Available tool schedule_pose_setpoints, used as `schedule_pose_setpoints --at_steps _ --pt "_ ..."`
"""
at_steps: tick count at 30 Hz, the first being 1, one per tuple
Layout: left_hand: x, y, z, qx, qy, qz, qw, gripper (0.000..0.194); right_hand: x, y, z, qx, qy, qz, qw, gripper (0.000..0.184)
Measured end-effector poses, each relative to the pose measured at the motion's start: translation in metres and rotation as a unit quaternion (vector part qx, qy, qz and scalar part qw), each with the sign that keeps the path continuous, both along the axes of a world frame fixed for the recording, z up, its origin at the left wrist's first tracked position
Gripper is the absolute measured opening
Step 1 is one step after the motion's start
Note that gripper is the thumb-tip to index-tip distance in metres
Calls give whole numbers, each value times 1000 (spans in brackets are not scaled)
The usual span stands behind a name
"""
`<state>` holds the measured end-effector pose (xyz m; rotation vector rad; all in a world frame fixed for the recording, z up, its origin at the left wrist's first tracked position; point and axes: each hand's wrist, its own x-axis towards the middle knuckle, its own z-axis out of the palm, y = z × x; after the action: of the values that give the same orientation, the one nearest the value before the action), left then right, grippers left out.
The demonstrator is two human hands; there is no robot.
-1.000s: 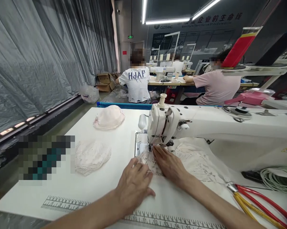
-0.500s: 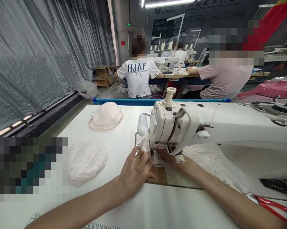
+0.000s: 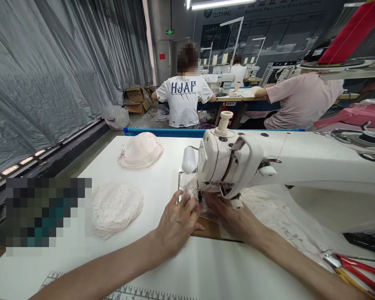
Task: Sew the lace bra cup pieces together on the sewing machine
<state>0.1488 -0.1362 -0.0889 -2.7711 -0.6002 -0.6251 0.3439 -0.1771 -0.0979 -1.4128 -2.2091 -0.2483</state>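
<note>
At the white sewing machine (image 3: 218, 166), a strip of white lace fabric (image 3: 191, 186) lies under the needle area. My left hand (image 3: 177, 223) is on the lace just left of the presser foot, its fingers bent and closed on the fabric, thumb pointing right. On the other side of the needle, my right hand (image 3: 232, 214) holds the lace from the right. The machine head partly covers its fingertips. More pale, sheer fabric (image 3: 274, 218) spreads under the machine arm, beside my right forearm.
Left on the white table are a lacy round stack (image 3: 117, 210) and a pale pink cup-shaped pile (image 3: 141, 151). Red-handled scissors (image 3: 358, 268) lie at the lower right. Ruler markings (image 3: 152, 293) run along the near edge. Co-workers (image 3: 184, 100) sit ahead at other machines.
My right hand has drawn back toward me, so more of it shows beside the needle. My left hand stays on the lace. The view has shifted slightly.
</note>
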Motion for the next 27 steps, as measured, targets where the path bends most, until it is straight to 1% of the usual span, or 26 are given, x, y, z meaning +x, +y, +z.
schedule_pose_setpoints --at_steps 3,4,6,9,16,21,24,27 --pt "-7 -4 3 -3 17 -16 1000 22 -10 -20 5 2 -32 76 997 26" --pt "-10 -5 5 -7 23 -20 1000 18 -13 -25 5 1 -34 91 995 26" --pt "-13 -8 6 -14 24 -20 999 11 -15 -31 5 -3 -24 93 995 23" --pt "-15 -10 6 -11 6 -18 1000 7 -16 -33 4 2 -2 83 997 22" --pt "-13 -11 4 5 -30 -33 999 15 -15 -31 1 17 12 74 997 19" --pt "-15 -13 2 15 -16 -15 1000 16 -15 -30 1 23 3 67 997 22" --pt "-16 -13 1 18 -7 -22 1000 25 -14 -29 0 37 -15 66 997 28" --pt "-16 -13 1 7 6 -36 999 31 -11 -28 -2 43 -20 77 996 30"
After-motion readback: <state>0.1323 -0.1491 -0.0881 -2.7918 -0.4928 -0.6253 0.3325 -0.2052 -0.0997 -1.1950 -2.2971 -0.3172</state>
